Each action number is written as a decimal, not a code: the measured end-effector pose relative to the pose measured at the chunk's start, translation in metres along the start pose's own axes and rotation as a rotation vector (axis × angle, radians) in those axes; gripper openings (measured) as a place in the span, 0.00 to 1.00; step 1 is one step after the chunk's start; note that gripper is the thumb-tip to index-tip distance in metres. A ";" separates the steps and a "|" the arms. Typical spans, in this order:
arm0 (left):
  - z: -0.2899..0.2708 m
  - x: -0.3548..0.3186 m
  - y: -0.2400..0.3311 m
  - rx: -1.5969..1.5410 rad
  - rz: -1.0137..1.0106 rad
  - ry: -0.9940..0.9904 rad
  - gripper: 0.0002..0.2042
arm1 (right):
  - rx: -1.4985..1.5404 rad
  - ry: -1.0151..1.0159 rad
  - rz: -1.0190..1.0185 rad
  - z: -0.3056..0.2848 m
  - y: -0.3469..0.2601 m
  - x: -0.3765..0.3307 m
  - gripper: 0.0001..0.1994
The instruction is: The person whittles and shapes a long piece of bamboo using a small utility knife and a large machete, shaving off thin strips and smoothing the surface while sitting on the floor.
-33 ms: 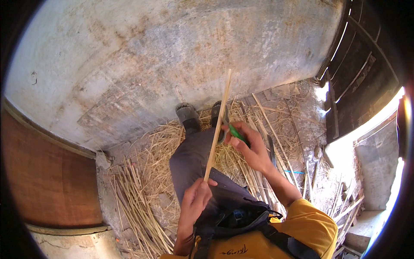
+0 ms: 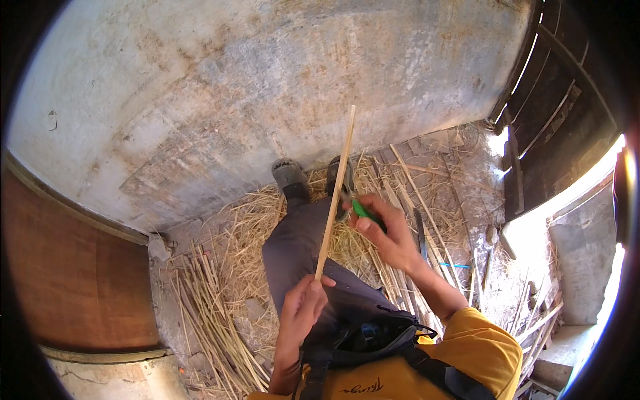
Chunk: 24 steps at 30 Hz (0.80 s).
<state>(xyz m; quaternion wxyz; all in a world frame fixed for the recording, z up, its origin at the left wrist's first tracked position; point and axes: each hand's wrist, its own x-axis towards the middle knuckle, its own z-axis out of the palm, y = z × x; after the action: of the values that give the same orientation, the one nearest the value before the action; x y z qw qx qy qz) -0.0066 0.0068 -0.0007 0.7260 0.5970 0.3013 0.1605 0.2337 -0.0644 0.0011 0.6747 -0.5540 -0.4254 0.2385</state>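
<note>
A stained wall (image 2: pixel 300 80) rises along the far edge of a straw-strewn floor (image 2: pixel 483 187). Loose strips (image 2: pixel 212 313) lie toward the floor's left edge. Above dark trousers (image 2: pixel 290 243), a pale slat (image 2: pixel 335 193) slants upward, its lower end pinched in the left hand's closed grip (image 2: pixel 305 308). The right hand's grip (image 2: pixel 393 237) curls round a green-handled tool (image 2: pixel 363 211); whether it touches the slat is hard to tell.
</note>
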 end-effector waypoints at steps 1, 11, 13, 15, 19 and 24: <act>0.000 0.000 0.000 -0.015 0.004 0.013 0.15 | -0.174 -0.038 -0.012 0.001 -0.005 -0.007 0.16; 0.008 0.000 0.001 -0.014 0.032 0.088 0.11 | -0.554 -0.090 -0.292 0.023 0.004 -0.041 0.15; 0.009 -0.001 -0.001 0.021 0.063 0.120 0.10 | -0.564 -0.073 -0.309 0.024 0.004 -0.041 0.16; 0.009 -0.001 -0.005 0.048 0.088 0.131 0.10 | -0.560 -0.062 -0.299 0.024 0.002 -0.042 0.16; 0.011 -0.004 -0.001 -0.044 0.060 0.088 0.12 | -0.535 -0.011 -0.261 0.025 -0.006 -0.042 0.16; 0.008 -0.007 -0.003 -0.016 0.034 0.088 0.13 | -0.569 0.057 -0.321 0.013 0.002 -0.032 0.17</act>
<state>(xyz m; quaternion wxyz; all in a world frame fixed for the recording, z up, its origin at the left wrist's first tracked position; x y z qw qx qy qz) -0.0075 -0.0044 -0.0011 0.7140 0.5886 0.3213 0.2013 0.2060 -0.0819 -0.0099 0.5333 -0.6529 -0.5377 -0.0150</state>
